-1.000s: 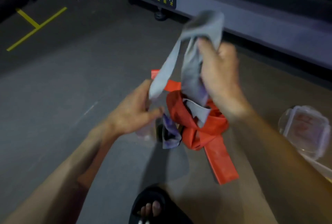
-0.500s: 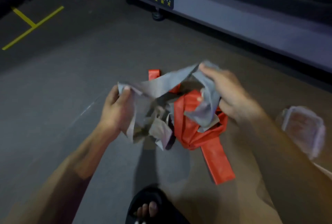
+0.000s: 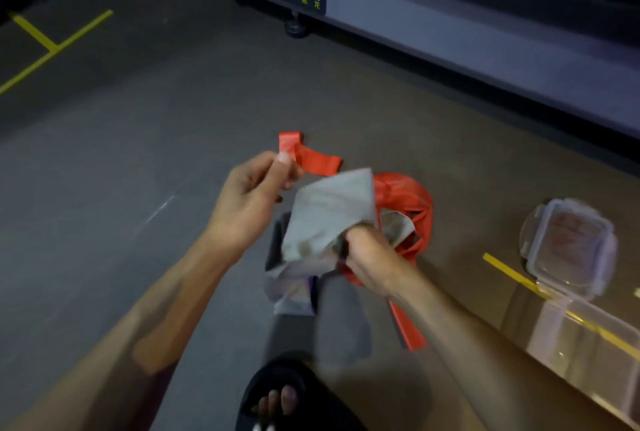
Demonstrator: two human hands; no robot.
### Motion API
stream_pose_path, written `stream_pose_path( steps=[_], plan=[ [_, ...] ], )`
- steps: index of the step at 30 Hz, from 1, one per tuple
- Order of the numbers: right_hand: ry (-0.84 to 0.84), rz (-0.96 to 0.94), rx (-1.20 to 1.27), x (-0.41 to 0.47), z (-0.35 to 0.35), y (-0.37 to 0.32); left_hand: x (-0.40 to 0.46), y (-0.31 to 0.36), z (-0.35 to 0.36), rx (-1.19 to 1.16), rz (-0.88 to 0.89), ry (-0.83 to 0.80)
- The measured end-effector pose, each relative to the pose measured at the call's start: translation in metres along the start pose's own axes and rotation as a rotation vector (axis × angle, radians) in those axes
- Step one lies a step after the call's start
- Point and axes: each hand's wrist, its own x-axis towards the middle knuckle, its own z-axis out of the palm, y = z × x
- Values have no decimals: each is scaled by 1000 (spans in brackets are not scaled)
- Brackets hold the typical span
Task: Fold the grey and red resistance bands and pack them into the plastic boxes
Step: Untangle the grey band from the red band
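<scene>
Grey band (image 3: 330, 212) held above floor (image 3: 138, 160), a flat folded panel over a crumpled lower end; right hand (image 3: 369, 259) clenched on its lower right edge. Left hand (image 3: 251, 198) loosely curled beside it, grip unclear. Red band (image 3: 405, 209) on floor beneath. Plastic boxes (image 3: 571, 247) to the right.

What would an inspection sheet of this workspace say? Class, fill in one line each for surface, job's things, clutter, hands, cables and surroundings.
Surface: grey floor with yellow lines.
Job's things: grey band partly folded, held up; red band loose on the floor; clear box open, its lid beside it.
Clutter: nothing seen.
Hands: right hand grips the grey band; left hand beside it, contact unclear.
Cables: nothing seen.
Surroundings: gym machine base labelled Body Strong; sandalled foot.
</scene>
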Motion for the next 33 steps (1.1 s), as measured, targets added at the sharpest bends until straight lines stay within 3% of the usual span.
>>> stream_pose_path(
  steps=[2,3,6,8,10,12,16,20,22,24,25,27,30,33],
  plan=[
    [-122,-107,207,-3,8,-13,4,-24,0,73,-64,7],
    [-193,-132,153,-5,7,-13,5,-37,1,103,-101,-53],
    [-319,-55,-469,-4,-7,0,2,-66,11,241,-162,-312],
    [-353,50,-923,6,-23,19,2,-82,18,324,-204,-349],
    [-338,145,-1214,12,-34,36,9,-92,26,387,-239,-305],
    [-280,231,-1326,11,-38,46,17,-95,38,470,-244,-283],
    [-85,140,-1493,15,-32,71,44,-89,67,576,-63,-203],
    [60,31,-1665,23,-15,110,73,-88,101,645,-36,-345],
    [24,-40,-1740,23,-14,124,78,-87,113,772,-50,-481],
    [-69,-149,-1775,21,-15,129,77,-87,120,939,47,-544],
    [-116,-207,-1761,19,-16,128,76,-87,121,989,129,-504],
    [-175,-329,-1731,14,-20,124,75,-82,120,834,205,-325],
    [-164,-420,-1704,9,-24,124,80,-67,97,427,162,6],
    [-199,-389,-1736,5,-31,111,80,-45,63,52,54,192]
  ],
)
